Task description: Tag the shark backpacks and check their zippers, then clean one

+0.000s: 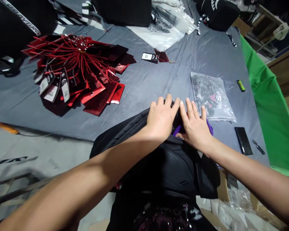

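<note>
A black backpack (173, 166) leans against the table edge in front of me, with its zippered opening at the top. My left hand (162, 118) is bent over the rim of that opening, fingertips on the far side. Beside it, my right hand (195, 123) grips the same rim with its fingers spread and its thumb tucked at the inner edge. Purple cloth (177, 131) shows in the gap under my right palm, and more of it pokes out past the hand. The inside of the bag is mostly hidden by my hands.
Red and black hang tags (93, 91) lie fanned out at left on the grey table cloth (139, 77). A clear bag of small parts (212, 96), a black phone-like slab (243, 140), snips (258, 147) and a small yellow-green tube (240, 85) lie at right. Black bags (125, 11) stand behind.
</note>
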Motion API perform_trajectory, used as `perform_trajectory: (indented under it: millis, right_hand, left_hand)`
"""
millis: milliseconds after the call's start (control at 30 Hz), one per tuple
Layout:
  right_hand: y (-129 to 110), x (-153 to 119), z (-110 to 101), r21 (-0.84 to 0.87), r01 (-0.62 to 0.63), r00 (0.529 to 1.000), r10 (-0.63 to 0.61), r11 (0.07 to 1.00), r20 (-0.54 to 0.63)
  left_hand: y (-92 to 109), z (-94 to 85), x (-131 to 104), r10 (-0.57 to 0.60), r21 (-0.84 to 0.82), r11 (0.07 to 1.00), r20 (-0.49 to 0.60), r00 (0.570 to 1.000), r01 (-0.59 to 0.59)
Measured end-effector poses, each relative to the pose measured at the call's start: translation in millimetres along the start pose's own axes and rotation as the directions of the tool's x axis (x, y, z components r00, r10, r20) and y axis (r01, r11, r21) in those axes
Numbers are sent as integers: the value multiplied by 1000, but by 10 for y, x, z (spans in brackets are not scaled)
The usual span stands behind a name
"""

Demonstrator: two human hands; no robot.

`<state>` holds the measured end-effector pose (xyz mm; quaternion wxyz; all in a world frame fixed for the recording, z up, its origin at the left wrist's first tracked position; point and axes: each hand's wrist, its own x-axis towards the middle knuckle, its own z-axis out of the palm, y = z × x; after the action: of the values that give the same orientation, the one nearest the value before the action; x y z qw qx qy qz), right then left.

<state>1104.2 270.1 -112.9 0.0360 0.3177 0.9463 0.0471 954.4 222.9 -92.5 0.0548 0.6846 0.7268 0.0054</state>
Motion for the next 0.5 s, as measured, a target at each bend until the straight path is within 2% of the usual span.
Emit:
perform_trajectory:
  millis: [200,367,433,500]
  right_hand:
    - [-64,125,154,113,-72,987,87,991,-132]
    - [-57,93,62,90,-21,1000,23,996,-16]
    - [-81,106,64,104,-52,998,54,993,-18]
    - [-113,115,100,174,-93,992,107,980,-70]
  left_hand:
    - [22,22,1,-13,44,999,-13,1000,13]
    - [13,-41,-24,-3,68,998,18,1000,1]
    - [15,-23,-23,-1,83,997,8,1000,0]
    - [26,12,-16,-4,107,994,-8,1000,5]
